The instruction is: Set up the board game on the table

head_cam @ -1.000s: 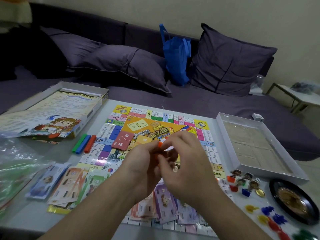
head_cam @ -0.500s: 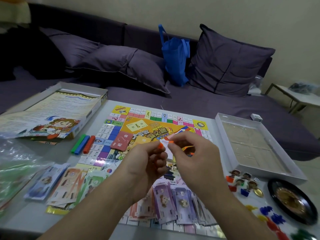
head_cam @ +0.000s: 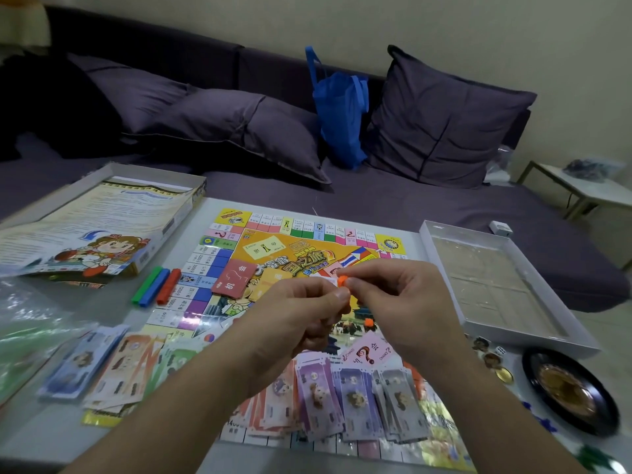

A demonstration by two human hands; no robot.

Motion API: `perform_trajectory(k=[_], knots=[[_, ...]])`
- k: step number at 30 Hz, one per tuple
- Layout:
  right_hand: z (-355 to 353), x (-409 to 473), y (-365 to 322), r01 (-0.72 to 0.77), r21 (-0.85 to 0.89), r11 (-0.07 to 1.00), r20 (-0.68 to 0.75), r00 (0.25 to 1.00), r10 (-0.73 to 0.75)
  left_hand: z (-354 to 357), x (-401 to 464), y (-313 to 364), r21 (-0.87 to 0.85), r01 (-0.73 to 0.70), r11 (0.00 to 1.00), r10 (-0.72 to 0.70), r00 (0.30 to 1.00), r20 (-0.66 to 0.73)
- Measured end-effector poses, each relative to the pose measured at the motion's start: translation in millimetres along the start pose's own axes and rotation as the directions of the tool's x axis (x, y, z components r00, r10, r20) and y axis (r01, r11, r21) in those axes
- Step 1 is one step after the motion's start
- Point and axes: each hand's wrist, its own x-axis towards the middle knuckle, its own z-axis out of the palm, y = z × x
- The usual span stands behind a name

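Nearest: fanned purple banknotes (head_cam: 345,398) lying over the near edge of the board (head_cam: 225,268), more note stacks (head_cam: 113,367) to the left on the table (head_cam: 44,436). Above those, both hands raised over the board's middle, fingertips meeting. Right hand (head_cam: 400,302) pinching a small orange piece (head_cam: 342,280) between thumb and forefinger; left hand (head_cam: 301,316) curled, fingertips touching the same piece, firm grip or not: cannot tell. Piece too small to give a long axis; right hand holding it, so likely the one to set it down. Second orange bit (head_cam: 368,322) on the board just below the hands. Pink card (head_cam: 367,352) reads "CHANCE" with a question mark. Further out: red card (head_cam: 234,279) with Chinese characters, title on the board partly readable as "Uncle Wang". Green, blue and red bars (head_cam: 155,286) left of the board, open box tray (head_cam: 492,285) right, box lid (head_cam: 89,230) far left.
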Motion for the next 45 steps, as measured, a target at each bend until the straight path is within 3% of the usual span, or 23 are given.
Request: perform_trajectory(k=[8,12,17,28,35,40,45], knots=[[-14.7,0.1,-4.3,0.046,-0.003,0.999,0.186,0.981,-0.045,-5.2,-0.7,1.9,0.048,-0.037,0.998,0.038,0.999,-0.015],[-15.7,-1.1,-6.3,0.153,-0.087,0.984,0.281,0.952,-0.123,-9.5,-0.6,4.1,0.153,-0.050,0.987,0.056,0.998,-0.035],[-11.6,-0.8,-8.0,0.220,-0.152,0.964,0.269,0.947,-0.173,-14.3,-1.0,7.0,0.209,-0.049,0.977,0.053,0.999,-0.010],[-6.3,-4.4,-6.9,0.318,-0.174,0.932,0.114,0.947,-0.301,-12.0,-2.8,13.2,-0.008,0.003,1.000,-0.003,0.998,0.061],[-2.4,-5.7,-9.8,0.355,-0.222,0.908,0.090,0.935,-0.344,-11.1,-6.8,15.7,0.010,0.009,1.000,-0.009,1.000,0.026],[5.1,-4.9,-8.1,0.374,-0.289,0.881,0.095,0.927,-0.363,-1.2,-6.0,15.4,-0.164,0.056,0.985,-0.067,0.996,-0.059],[15.2,-9.6,-7.7,0.300,-0.375,0.877,0.052,0.951,-0.304,5.9,-4.7,16.6,-0.435,0.085,0.896,-0.165,0.975,-0.149]])
